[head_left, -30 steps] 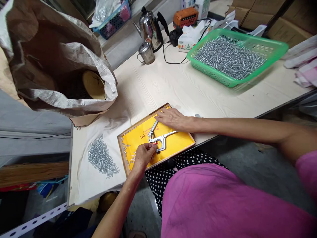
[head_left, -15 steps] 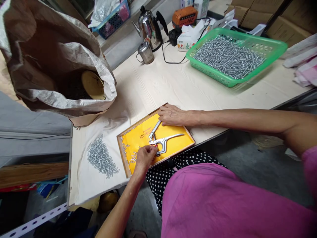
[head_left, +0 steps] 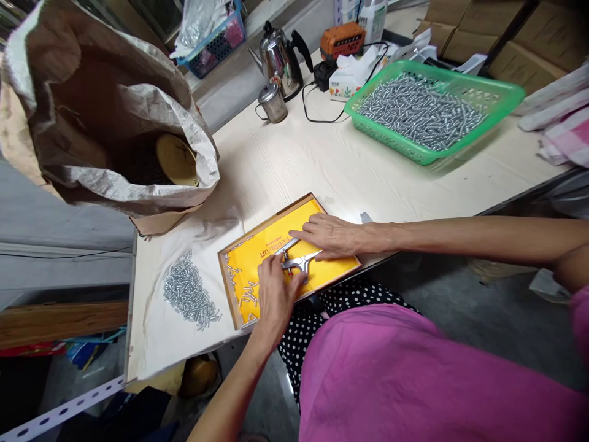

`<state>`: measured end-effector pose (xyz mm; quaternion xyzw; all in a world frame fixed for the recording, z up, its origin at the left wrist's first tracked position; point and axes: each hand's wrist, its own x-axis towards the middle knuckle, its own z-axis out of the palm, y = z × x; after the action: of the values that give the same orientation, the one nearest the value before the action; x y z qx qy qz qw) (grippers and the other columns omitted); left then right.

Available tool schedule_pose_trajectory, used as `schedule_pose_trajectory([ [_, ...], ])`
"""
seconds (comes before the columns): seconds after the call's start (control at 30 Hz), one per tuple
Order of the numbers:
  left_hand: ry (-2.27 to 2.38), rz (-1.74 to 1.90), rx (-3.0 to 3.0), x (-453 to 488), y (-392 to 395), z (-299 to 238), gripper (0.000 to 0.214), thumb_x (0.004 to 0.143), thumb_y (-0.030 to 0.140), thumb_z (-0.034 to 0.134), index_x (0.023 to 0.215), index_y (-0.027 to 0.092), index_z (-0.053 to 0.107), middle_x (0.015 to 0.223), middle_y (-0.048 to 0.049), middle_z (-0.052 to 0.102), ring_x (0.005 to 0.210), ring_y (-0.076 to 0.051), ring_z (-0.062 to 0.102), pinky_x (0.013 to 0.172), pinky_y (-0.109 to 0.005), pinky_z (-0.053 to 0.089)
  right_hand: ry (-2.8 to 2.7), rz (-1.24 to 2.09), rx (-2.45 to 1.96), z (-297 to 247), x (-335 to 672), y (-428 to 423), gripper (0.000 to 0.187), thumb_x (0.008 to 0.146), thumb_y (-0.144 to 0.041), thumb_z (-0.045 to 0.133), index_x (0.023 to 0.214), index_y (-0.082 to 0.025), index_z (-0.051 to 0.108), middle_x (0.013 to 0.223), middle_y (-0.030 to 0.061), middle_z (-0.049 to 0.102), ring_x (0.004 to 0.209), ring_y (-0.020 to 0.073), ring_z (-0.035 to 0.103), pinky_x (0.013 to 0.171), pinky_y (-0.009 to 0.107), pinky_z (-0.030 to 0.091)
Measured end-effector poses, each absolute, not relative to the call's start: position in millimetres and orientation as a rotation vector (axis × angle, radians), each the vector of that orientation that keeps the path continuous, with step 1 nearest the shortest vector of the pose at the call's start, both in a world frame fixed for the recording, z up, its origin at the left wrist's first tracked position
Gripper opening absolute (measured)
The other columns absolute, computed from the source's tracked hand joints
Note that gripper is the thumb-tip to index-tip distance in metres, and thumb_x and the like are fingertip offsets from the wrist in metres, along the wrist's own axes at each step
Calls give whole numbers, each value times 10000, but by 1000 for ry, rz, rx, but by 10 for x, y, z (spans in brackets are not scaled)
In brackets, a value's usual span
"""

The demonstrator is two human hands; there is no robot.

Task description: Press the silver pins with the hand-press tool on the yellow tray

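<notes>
A silver plier-like hand tool (head_left: 299, 263) with a spring and a small red part lies over the yellow-lined shallow tray (head_left: 267, 226). My right hand (head_left: 334, 236) is closed over its two handles, the index finger stretched along the upper one. My left hand (head_left: 275, 291) holds the tool's head end, fingers on the upper side and thumb on the lower; anything small between those fingers is hidden. Several small metal pins (head_left: 248, 294) lie at the tray's left end. Left of the tray, a heap of similar pins (head_left: 188, 291) rests on white cloth.
A green basket (head_left: 499, 92) full of metal pieces stands at the back right. At the left is a large open sack (head_left: 170, 199) with a yellow bowl (head_left: 177, 161) inside. A metal cup (head_left: 272, 104), kettle (head_left: 280, 58) and orange battery (head_left: 343, 40) stand at the back.
My right hand has moved down from the upper handle's end to close over both handles, which are now nearer together. My left hand has shifted from a pinch to a wider hold on the head.
</notes>
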<state>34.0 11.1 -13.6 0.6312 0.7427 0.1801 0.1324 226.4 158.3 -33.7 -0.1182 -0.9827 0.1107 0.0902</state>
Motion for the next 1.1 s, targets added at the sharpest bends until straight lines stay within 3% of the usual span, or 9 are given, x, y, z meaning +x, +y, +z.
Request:
schedule_pose_trajectory([
  [0.1,1969,414,2108,405,270,-169,664,803,354,789,1374,162,508,1406,-193,533,1308,-370,489,1078,-556,441,-2893,348,-338,-292,2218,1491,721,928,-354,648,1510,-76,325,1162,150,627,1035,277,508,882,410,394],
  [0.3,1934,159,2192,360,465,-196,657,818,337,765,1379,156,476,1222,-154,608,1139,-329,568,984,-488,498,-2926,301,-451,-279,2197,1423,649,888,-428,722,1360,-52,482,1181,180,621,1040,288,522,892,415,407],
  [0.53,1973,83,2248,373,361,-133,203,931,263,633,1117,186,607,1034,-104,666,1008,-275,610,904,-419,528,-2976,194,-449,-441,2071,1337,171,1020,-178,494,1060,-101,641,925,114,666,908,230,560,786,358,401],
  [0.67,1988,103,2205,358,332,-145,111,931,247,648,1031,202,632,995,-87,683,978,-259,625,887,-396,534,-2952,199,-408,-496,2025,1299,227,1014,-94,431,963,-132,649,864,89,666,856,210,578,767,344,400],
  [0.77,2025,170,2158,264,356,-163,275,893,269,707,1144,187,630,1083,-109,692,1050,-278,627,927,-414,527,-2889,143,-459,-479,2027,1293,195,1022,-228,513,1118,-109,634,995,124,681,958,247,590,824,377,423],
  [0.83,2026,240,2107,155,395,-159,403,875,291,734,1239,168,612,1186,-134,686,1118,-291,621,978,-427,510,-2830,71,-469,-464,2032,1295,304,1001,-302,574,1237,-111,592,1207,161,645,1114,279,556,918,418,419],
  [0.9,2038,307,2020,35,422,-135,406,891,297,714,1262,160,623,1231,-141,686,1145,-288,624,1005,-422,496,-2820,10,-418,-466,2036,1290,252,1003,-280,567,1213,-145,604,1320,152,594,1214,285,502,983,436,392],
  [1.0,2161,392,1897,-94,376,-74,255,942,309,638,1134,153,700,1147,-129,716,1096,-275,643,969,-398,497,-2893,20,-346,-510,2044,1254,146,1020,-194,495,1013,-175,640,1134,108,641,1116,258,516,912,404,397],
  [1.1,2265,387,1811,-147,220,-23,239,961,342,595,912,155,736,953,-99,721,931,-247,659,852,-361,500,-2902,122,-344,-562,2049,1197,143,1006,-132,481,995,-177,616,983,86,630,991,238,516,827,378,389],
])
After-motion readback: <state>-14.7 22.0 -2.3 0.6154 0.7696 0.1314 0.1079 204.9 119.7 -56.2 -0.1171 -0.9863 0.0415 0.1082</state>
